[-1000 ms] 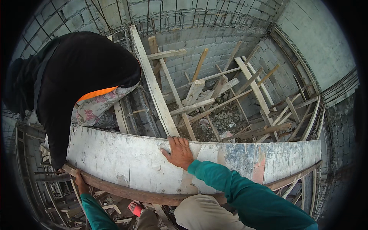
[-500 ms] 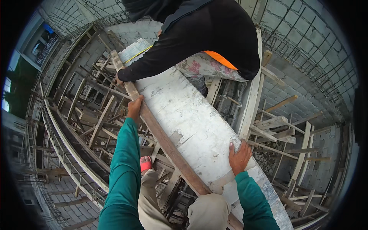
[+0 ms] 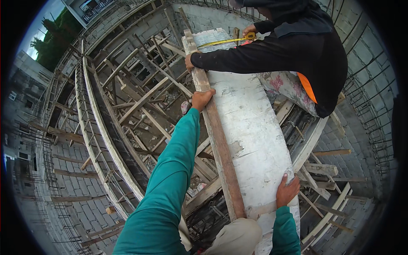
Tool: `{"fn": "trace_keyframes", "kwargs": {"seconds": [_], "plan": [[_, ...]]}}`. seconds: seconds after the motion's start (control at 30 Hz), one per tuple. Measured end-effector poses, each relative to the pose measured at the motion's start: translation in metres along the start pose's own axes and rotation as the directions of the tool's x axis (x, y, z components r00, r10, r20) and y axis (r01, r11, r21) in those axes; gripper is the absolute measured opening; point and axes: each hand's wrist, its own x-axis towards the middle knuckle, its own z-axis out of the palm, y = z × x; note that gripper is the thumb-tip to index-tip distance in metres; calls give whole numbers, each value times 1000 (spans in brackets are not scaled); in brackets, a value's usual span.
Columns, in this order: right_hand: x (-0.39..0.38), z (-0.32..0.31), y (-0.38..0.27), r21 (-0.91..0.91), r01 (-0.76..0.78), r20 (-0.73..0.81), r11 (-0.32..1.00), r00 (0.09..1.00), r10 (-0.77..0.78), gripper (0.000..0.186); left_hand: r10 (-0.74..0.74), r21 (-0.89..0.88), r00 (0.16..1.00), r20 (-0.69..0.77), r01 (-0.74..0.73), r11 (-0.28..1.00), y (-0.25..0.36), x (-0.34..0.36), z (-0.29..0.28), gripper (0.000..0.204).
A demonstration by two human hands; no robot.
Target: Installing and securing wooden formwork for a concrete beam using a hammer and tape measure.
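- Panel [image 3: 250, 140] runs steeper across the view than half a second ago, camera having turned; lies above timber framing [image 3: 144, 100]. Uneven pressure could tip it.
- Co-worker [image 3: 318, 63] leans over its far part; unequal pulls could skew things.
- Timber strip [image 3: 221, 157] along panel's left edge; could slide if unfastened.
- Left hand [image 3: 202, 100] wraps strip, undersides hidden; slip possible.
- Right hand [image 3: 287, 190] spread on panel's right edge; splinter risk.
- Tape measure [image 3: 250, 36]: sag could spoil reading.
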Motion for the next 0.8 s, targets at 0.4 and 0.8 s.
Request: {"fn": "trace_keyframes", "kwargs": {"seconds": [0.4, 0.8], "plan": [[2, 2, -2, -23, -31, 45, 999, 998, 32, 63, -89, 30, 996, -19, 90, 996, -1, 7, -1, 76], [1, 1, -5, -10, -12, 18, 1000, 1000, 12, 60, -146, 58, 989, 4, 146, 988, 8, 5, -2, 82]]}}
